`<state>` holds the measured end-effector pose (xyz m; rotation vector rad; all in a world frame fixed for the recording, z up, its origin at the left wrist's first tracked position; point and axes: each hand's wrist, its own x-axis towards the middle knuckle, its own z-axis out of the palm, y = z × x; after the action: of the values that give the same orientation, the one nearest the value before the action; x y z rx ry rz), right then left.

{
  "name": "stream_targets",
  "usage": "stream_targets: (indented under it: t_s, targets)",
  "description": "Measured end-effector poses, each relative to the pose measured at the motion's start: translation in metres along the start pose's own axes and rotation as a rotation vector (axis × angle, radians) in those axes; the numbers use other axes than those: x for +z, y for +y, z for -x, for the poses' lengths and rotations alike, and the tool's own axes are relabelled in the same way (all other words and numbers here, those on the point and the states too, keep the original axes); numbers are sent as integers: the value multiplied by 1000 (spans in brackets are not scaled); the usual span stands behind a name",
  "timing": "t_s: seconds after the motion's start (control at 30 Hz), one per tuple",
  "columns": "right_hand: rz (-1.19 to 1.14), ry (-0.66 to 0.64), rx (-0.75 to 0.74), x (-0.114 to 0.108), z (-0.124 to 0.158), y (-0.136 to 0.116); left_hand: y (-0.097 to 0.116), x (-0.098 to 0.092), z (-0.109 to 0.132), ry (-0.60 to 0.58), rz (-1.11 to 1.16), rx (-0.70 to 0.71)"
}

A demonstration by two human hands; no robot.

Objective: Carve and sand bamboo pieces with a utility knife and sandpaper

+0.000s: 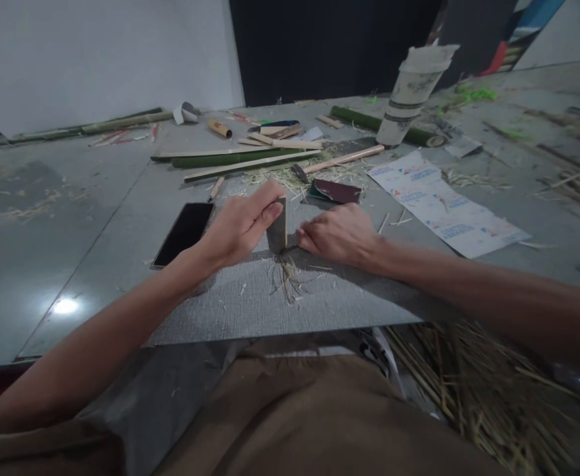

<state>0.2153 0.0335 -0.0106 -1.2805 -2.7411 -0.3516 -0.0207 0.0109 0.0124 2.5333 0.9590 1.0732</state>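
My left hand (240,225) grips the top of a flat grey upright piece (277,230) with a pale narrow edge; its exact kind I cannot make out. The lower end stands on a grey textured mat (240,311). Just right of it, my right hand (342,235) is closed in a fist above the mat, knuckles up; whatever its fingers hold is hidden. Thin curled shavings (290,277) lie on the mat below the upright piece. A dark-screened phone (183,235) rests beside my left forearm.
Behind my hands lie a hammer (342,160), a dark red sandpaper sheet (337,192), split bamboo strips (240,158) and a green bamboo tube (359,119). A paper cup (411,96) leans beside a printed sheet (448,205). Many thin sticks (468,390) lie below the table edge, right.
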Motion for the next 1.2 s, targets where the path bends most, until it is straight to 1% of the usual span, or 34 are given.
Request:
stream_targets:
  t_s: [0.17, 0.23, 0.37, 0.53, 0.77, 0.83, 1.0, 1.2]
  targets:
    - [0, 58, 95, -14, 0, 1, -1, 3, 0, 30, 19, -4]
    - [-9, 70, 103, -17, 1, 1, -2, 3, -1, 34, 25, -14]
    - [-9, 80, 77, -16, 1, 2, -2, 5, -2, 26, 43, -54]
    - [19, 75, 67, -14, -1, 3, -6, 6, -2, 47, 80, -61]
    - [34, -20, -17, -2, 2, -4, -6, 6, -1, 39, 70, -62]
    - [36, -26, -16, -2, 2, -4, -5, 6, 0, 48, 60, -54]
    - [37, 5, -8, -4, 4, -2, -6, 6, 0, 49, 94, -56]
    - [33, -37, -41, -5, 4, -7, -9, 7, 0, 53, 128, -70]
